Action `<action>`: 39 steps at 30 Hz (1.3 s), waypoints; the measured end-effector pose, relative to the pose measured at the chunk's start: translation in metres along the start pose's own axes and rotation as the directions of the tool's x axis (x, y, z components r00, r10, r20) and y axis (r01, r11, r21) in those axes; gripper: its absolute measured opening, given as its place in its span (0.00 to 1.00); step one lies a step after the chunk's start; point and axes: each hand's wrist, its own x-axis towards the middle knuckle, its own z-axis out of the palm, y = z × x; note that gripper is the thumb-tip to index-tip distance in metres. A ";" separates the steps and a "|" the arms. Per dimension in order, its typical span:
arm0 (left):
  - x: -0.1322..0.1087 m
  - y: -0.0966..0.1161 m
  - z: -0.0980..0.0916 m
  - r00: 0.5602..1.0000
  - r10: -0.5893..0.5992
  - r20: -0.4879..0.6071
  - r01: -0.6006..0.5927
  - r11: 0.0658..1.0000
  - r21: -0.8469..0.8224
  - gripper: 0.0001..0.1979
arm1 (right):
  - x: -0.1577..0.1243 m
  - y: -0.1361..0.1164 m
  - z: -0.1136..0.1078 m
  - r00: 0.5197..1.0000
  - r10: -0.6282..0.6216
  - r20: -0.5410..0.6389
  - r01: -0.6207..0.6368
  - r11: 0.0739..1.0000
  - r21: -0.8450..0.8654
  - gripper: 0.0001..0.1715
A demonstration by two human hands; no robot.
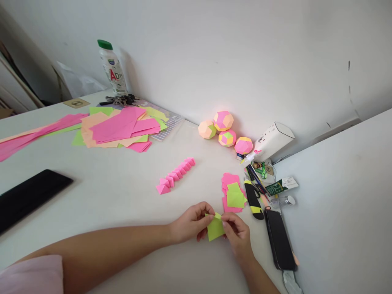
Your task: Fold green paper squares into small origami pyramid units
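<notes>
- We held a green paper square [216, 232] at the near side of the worktop [122, 183], between our two hands; whether it touched the surface, we could not tell.
- Our left hand [192, 221] had its grip pinched narrow, thumb against fingers, on the upper left corner of that square.
- Our right hand [238, 233] had its grip closed likewise on the upper right side.
- Just beyond our right hand we had a stack of pink paper [230, 179], with loose green squares [235, 199] lying on top.
- Right of the stack we saw a black-and-yellow cutter [253, 199], and nearer to us a black phone [279, 239].
- Farther out from our left hand, a slanting row of pink folded pieces [177, 174] lay on the surface.
- Against the wall we had four paper balls [224, 121] in mixed pink, peach, yellow and green, close beside a white box [274, 139].
- At the far left we had a heap of coloured sheets [116, 128], with keys [121, 100] just behind it and an upright bottle [113, 73] with a green cap.
- A dark flat device [30, 198] lay at our left, well apart from our hands.
</notes>
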 end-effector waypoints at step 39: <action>0.003 -0.005 0.000 1.000 0.000 -0.013 0.000 0.999 -0.041 0.20 | 0.002 0.001 -0.002 0.993 -0.082 0.088 0.088 0.994 -0.069 0.04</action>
